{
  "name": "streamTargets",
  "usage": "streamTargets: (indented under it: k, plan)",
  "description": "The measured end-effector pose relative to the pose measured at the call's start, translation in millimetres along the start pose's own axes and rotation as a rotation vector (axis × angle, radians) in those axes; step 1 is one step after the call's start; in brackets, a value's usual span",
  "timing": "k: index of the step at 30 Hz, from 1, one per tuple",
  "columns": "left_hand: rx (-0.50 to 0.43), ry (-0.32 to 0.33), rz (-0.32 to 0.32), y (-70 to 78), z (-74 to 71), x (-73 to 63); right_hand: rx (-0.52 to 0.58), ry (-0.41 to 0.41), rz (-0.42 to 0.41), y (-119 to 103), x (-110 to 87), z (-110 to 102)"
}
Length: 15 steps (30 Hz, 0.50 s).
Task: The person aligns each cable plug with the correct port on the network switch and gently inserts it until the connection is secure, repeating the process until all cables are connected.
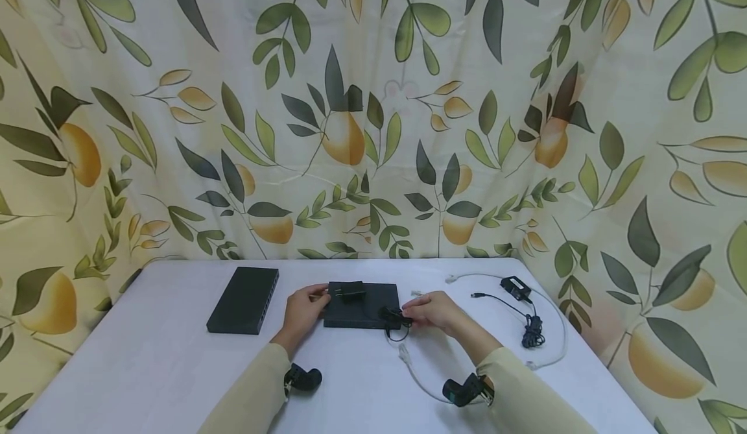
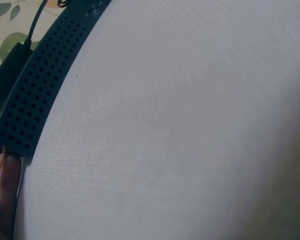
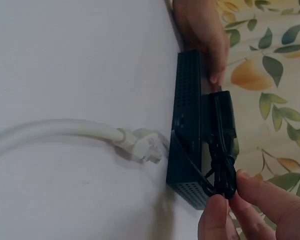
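Observation:
A flat black network switch with perforated sides lies on the table in front of me. My left hand grips its left end, thumb by the top edge; the left wrist view shows the fingers against that corner. On top of the switch rests a black power adapter. My right hand pinches the adapter's bundled black cable between thumb and fingers at the right end, and a loop of it hangs down the front side. A white network cable plug lies close to the switch's front.
A second black switch with ports along one side lies to the left. At the right are another black adapter with a tied cord and a white cable. A patterned curtain hangs behind the white table.

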State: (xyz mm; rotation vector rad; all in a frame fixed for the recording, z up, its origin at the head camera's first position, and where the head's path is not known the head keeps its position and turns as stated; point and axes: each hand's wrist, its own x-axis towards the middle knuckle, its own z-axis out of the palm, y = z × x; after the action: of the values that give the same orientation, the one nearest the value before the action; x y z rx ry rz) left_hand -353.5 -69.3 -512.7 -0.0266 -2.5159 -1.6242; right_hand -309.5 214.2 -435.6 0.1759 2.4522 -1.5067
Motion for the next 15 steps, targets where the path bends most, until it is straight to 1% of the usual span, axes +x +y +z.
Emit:
streamTargets:
  k: [5, 9, 15]
  plan:
    - [0.0, 0.0, -0.005, -1.7, 0.5, 0.7, -0.051, 0.017, -0.01, -9, 9.3, 5]
    - [0.003, 0.0, -0.009, -3.1, 1.1, 1.9, -0.068, 0.018, -0.019, -16, 16.9, 10]
    - [0.005, 0.01, 0.002, -3.2, 1.7, 2.4, -0.035, 0.017, -0.03, -21, 25.0, 14]
